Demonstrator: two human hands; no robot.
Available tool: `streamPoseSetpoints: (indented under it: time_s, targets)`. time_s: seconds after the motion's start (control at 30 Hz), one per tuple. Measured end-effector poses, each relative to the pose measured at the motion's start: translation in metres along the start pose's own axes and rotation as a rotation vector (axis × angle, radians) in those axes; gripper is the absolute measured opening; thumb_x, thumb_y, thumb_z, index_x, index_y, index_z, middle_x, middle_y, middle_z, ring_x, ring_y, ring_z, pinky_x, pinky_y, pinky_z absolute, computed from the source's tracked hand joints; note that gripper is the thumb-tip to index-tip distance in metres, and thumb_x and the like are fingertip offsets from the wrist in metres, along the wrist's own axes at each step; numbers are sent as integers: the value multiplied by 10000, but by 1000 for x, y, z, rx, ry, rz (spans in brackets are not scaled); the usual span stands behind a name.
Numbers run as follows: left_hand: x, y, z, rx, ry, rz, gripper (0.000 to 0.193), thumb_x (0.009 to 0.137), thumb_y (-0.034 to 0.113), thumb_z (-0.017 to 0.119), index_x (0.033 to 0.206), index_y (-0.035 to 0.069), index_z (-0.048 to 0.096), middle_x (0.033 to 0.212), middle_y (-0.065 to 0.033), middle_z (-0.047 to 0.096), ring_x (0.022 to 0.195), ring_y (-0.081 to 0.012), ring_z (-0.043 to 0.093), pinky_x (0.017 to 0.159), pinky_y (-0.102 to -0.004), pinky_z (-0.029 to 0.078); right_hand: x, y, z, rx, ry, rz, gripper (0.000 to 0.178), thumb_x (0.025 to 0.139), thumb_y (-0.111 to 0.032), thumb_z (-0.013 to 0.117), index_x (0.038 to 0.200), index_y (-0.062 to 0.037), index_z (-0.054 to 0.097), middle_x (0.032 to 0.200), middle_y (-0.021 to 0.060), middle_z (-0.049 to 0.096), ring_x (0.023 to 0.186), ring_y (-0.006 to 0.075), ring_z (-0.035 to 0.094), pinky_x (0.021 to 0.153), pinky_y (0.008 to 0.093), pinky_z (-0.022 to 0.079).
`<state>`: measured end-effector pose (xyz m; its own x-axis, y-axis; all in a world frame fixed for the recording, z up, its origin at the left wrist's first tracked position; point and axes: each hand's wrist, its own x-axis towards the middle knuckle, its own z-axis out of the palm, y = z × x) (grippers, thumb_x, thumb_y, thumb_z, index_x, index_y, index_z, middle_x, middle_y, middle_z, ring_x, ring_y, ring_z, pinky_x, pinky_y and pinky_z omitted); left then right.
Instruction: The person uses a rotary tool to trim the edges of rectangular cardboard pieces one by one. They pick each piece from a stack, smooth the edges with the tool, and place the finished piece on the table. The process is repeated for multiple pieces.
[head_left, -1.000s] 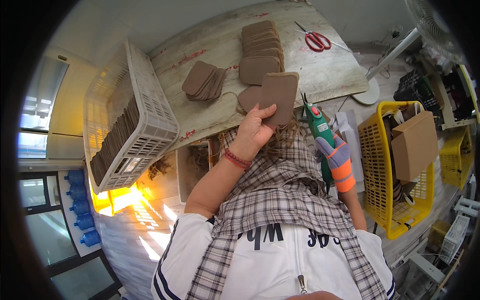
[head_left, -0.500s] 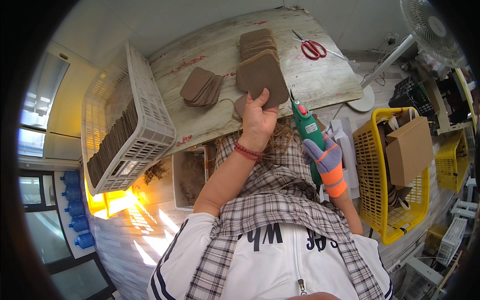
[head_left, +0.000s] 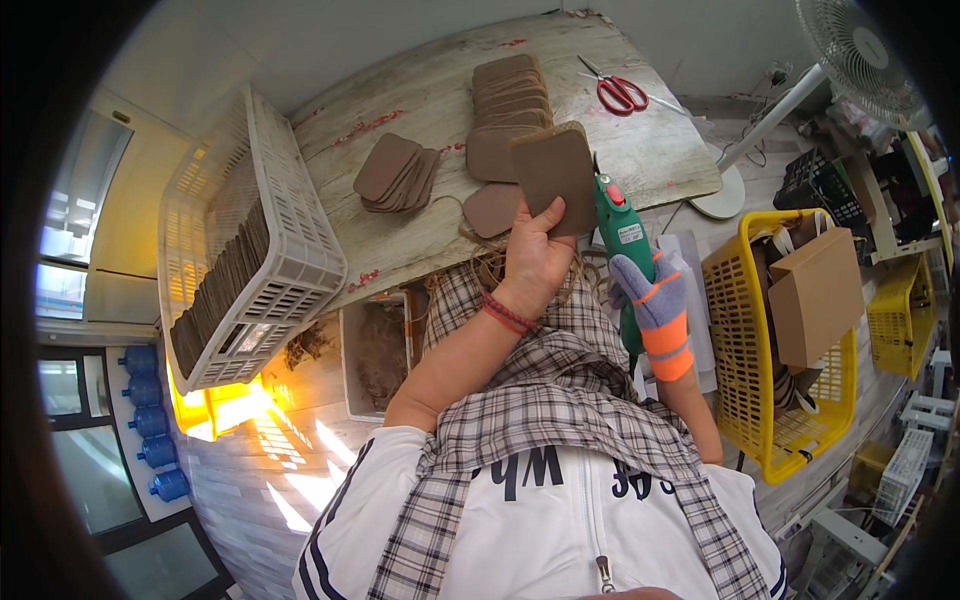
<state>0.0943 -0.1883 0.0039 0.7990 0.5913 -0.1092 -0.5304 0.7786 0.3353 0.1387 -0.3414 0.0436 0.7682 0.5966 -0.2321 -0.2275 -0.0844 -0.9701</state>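
Note:
My bare left hand (head_left: 540,245) pinches a brown rounded-corner pad (head_left: 556,175) by its near edge, above the table's front edge. My right hand (head_left: 652,295), in a grey and orange glove, grips green electric scissors (head_left: 622,222). Their dark tip sits close to the pad's right edge; I cannot tell whether it touches. Behind the held pad lies an overlapping row of brown pads (head_left: 508,95), with a single pad (head_left: 492,210) nearer to me. To the left, a fanned pile of pads (head_left: 396,175) rests on the worn table (head_left: 330,195).
Red-handled scissors (head_left: 622,95) lie at the table's far right. A white crate (head_left: 300,250) of upright pads stands left. At right are a yellow basket (head_left: 735,350) with a cardboard box (head_left: 818,295) and a fan (head_left: 865,55). A bin of brown scraps (head_left: 380,350) sits below the table.
My left hand has moved right with the pad, away from the row and toward the green electric scissors, uncovering more of the pads on the table. My right hand has shifted slightly.

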Motion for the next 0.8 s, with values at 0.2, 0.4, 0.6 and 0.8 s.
streamPoseSetpoints:
  time_s: [0.2, 0.4, 0.6, 0.8]
  targets:
    - [-5, -7, -10, 25, -30, -21, 360, 860, -56, 537, 1195, 70, 503, 1227, -98, 546, 1141, -253, 524, 1011, -414, 430, 4, -3, -3, 50, 16, -19, 263, 821, -204, 707, 963, -22, 580, 649, 6, 590, 519, 62, 532, 471, 195, 413]
    - [-6, 14, -24, 216, -78, -33, 340, 849, -74, 544, 1165, 51, 540, 1162, -95, 595, 1066, -238, 580, 933, -394, 494, 3, -3, -15, -33, -42, -12, 257, 823, -198, 702, 961, -18, 580, 667, 13, 607, 518, 63, 542, 472, 196, 415]
    - [-7, 57, -31, 542, -80, -34, 314, 837, -83, 556, 1137, 8, 566, 1045, -88, 650, 919, -170, 640, 799, -307, 550, -4, -4, -29, -114, -119, 36, 287, 809, -183, 715, 991, -7, 581, 672, 11, 600, 522, 57, 535, 474, 193, 415]
    - [-9, 103, -40, 847, -123, -181, 330, 806, -92, 573, 1124, -4, 583, 1021, -63, 653, 878, -125, 629, 782, -265, 534, -8, 7, -33, -181, -244, 101, 355, 791, -201, 735, 1038, 4, 583, 707, 6, 603, 543, 51, 522, 485, 188, 417]
